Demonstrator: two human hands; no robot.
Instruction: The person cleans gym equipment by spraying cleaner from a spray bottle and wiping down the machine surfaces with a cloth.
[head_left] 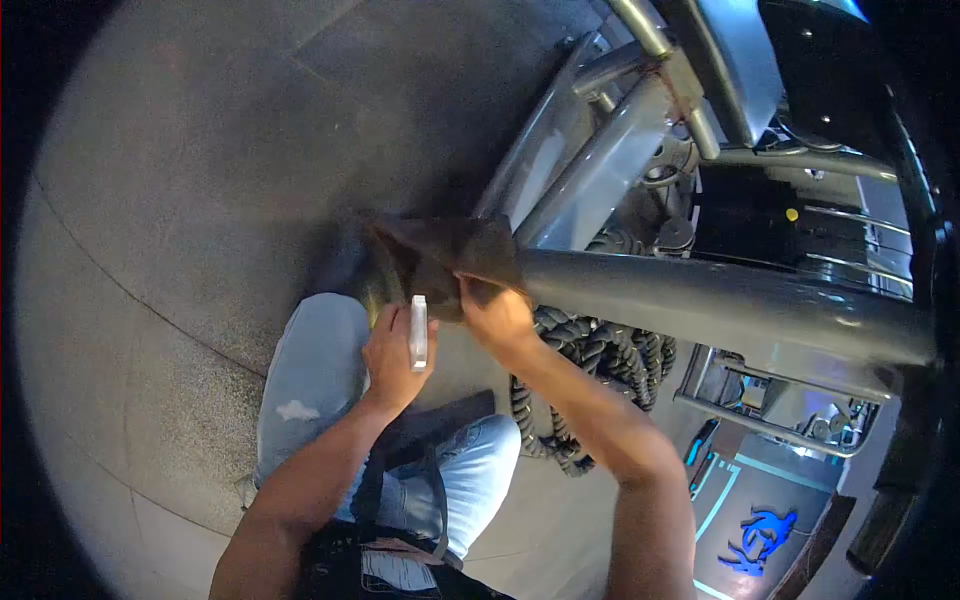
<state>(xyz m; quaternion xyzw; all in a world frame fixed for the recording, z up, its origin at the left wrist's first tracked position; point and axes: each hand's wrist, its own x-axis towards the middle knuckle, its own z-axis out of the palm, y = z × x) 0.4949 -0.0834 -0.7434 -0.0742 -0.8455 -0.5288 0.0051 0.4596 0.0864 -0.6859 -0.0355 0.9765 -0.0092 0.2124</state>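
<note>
My left hand [392, 352] is closed around a slim, pale phone [419, 335], seen edge-on above my knees. To its right, the fingers of my right hand [502, 318] are curled at the edge of a dark brown, cloth-like piece [485, 245]. That piece lies at the foot of a grey machine frame, and its folds are dim. Warm light falls on the back of my right hand. Some of the right fingertips are hidden by the brown piece.
A thick grey tube [720, 300] of the machine runs off to the right. Below it lies a coiled black battle rope [590, 365]. Slanted frame bars [600, 160] rise at the upper right. My jeans-clad knees [320, 360] are bent over the grey floor [200, 180].
</note>
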